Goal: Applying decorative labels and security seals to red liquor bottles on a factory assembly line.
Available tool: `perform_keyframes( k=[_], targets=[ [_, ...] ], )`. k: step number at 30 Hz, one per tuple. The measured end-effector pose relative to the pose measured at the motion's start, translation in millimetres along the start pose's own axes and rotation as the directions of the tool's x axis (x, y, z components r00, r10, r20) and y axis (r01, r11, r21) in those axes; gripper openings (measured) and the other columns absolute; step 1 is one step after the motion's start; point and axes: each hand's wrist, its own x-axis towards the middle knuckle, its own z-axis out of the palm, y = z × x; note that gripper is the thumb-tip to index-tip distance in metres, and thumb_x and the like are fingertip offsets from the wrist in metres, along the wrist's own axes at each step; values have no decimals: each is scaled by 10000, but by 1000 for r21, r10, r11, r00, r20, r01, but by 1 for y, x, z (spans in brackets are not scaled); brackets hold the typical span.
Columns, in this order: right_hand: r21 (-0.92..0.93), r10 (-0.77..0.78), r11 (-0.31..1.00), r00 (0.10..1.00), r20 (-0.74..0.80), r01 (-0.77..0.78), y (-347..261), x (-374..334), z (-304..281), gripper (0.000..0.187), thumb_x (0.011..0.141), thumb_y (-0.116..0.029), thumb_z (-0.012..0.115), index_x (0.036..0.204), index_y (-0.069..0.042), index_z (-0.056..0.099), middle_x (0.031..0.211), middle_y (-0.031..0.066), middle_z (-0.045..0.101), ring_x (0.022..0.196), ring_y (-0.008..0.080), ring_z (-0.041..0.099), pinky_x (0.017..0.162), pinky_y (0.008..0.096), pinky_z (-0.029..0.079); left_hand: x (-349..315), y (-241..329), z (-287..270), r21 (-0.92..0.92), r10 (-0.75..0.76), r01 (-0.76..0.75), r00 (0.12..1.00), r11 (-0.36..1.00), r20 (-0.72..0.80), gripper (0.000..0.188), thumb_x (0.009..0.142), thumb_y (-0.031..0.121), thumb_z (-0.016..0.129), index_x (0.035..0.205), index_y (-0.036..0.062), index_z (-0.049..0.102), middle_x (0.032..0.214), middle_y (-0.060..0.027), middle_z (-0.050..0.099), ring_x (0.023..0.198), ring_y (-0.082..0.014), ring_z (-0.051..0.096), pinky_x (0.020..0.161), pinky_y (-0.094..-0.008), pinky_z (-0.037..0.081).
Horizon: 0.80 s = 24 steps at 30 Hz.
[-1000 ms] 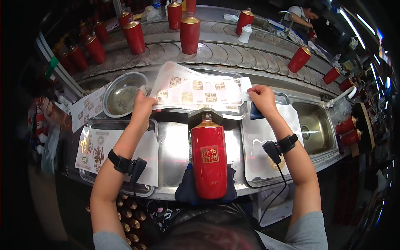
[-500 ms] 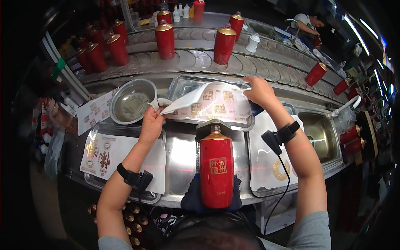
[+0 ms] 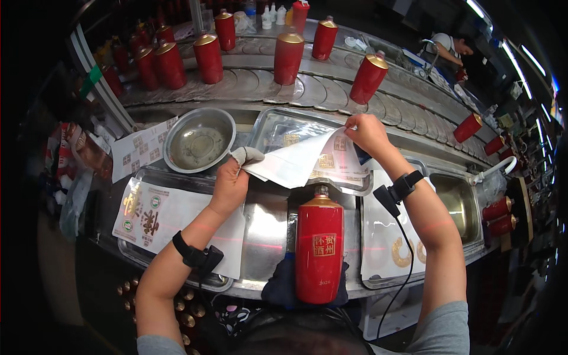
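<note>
A white sheet [image 3: 296, 161] with square gold decals is stretched between my hands above a shallow metal tray [image 3: 269, 127]. Much of its plain white back is turned up. My left hand [image 3: 231, 184] pinches the near left corner, and a greyish-white wrap covers one of its fingers. At the far right corner, my right hand [image 3: 368, 135] grips the edge between thumb and fingers. More decals lie under the lifted part. Close to my body, a red bottle [image 3: 319, 248] with a gold shoulder and a gold square mark leans on dark blue cloth [image 3: 278, 284].
A metal bowl [image 3: 200, 142] holding liquid stands left of the tray. Printed sheets [image 3: 177, 219] lie on the left tray, others [image 3: 384, 254] on the right one. Beyond runs a plated conveyor [image 3: 236, 89] with red bottles [image 3: 368, 78]. A sink [image 3: 452, 207] is at right; another person [image 3: 447, 47] works far right.
The sheet's near left part has been folded over, exposing more white back. My left hand has shifted slightly right and down. Bottles on the conveyor have moved right.
</note>
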Motion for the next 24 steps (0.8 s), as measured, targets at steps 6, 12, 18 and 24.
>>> perform_keyframes(
  k=[6, 12, 18, 24],
  targets=[
    [40, -162, 984, 974, -159, 171, -6, -10, -1, 231, 792, -197, 684, 979, -91, 768, 999, 173, 722, 924, 335, 690, 819, 420, 544, 7, 6, 4, 133, 23, -18, 999, 991, -35, 411, 801, -148, 389, 1073, -5, 662, 1022, -126, 696, 1006, -208, 666, 947, -310, 484],
    [381, -470, 809, 882, -40, 448, -80, -12, -33, 326, 792, -274, 768, 1008, -30, 754, 954, 137, 703, 825, 264, 654, 728, 348, 509, 9, 21, 10, 375, 114, -99, 993, 922, -16, 366, 790, -116, 448, 1018, 19, 700, 1002, -161, 695, 963, -340, 658, 894, -382, 504],
    [136, -519, 853, 847, 118, 504, -90, -13, -17, 413, 712, -281, 807, 1061, -69, 741, 1004, 130, 687, 939, 335, 664, 802, 427, 525, 11, 26, 16, 538, 232, -213, 972, 816, 34, 365, 758, -130, 463, 1006, 15, 687, 1031, -153, 659, 1005, -352, 614, 915, -404, 485],
    [165, -470, 876, 880, 71, 454, -87, -13, -7, 259, 776, -230, 757, 992, -90, 731, 974, 132, 664, 901, 341, 656, 780, 430, 519, 17, 20, 15, 610, 268, -257, 960, 750, 75, 289, 764, -109, 500, 975, 2, 662, 1080, -138, 623, 1032, -361, 575, 890, -443, 473]
  ],
)
